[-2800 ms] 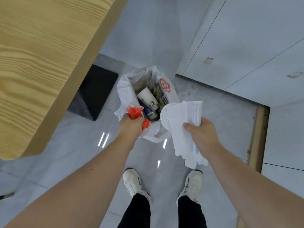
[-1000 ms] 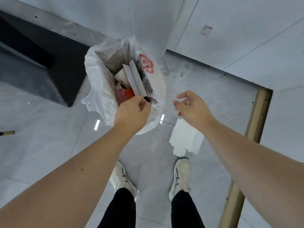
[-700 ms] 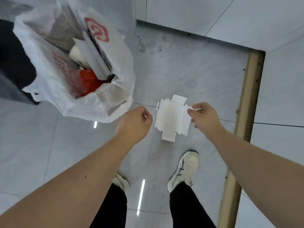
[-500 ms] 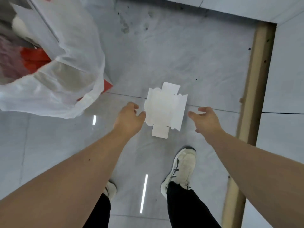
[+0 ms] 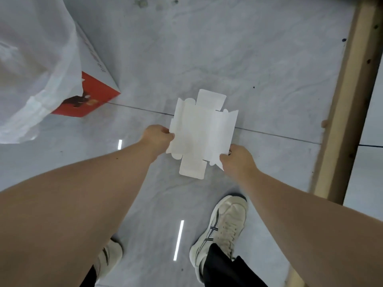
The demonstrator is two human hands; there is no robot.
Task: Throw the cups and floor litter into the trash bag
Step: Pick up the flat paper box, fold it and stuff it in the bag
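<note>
Head view: the flattened white carton (image 5: 202, 134) is pinched between left hand (image 5: 158, 134) and right hand (image 5: 238, 159) — trash bag (image 5: 31, 79) lying up-left of the left hand.

Indoor room, type unclear: glossy grey marble-look tile floor (image 5: 248, 59), wooden strip (image 5: 348, 100) along edge.

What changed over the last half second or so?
Both hands closed in on the flattened white carton: the left hand now pinches its left edge, the right hand its lower right corner. The trash bag stays beside the red box.
</note>
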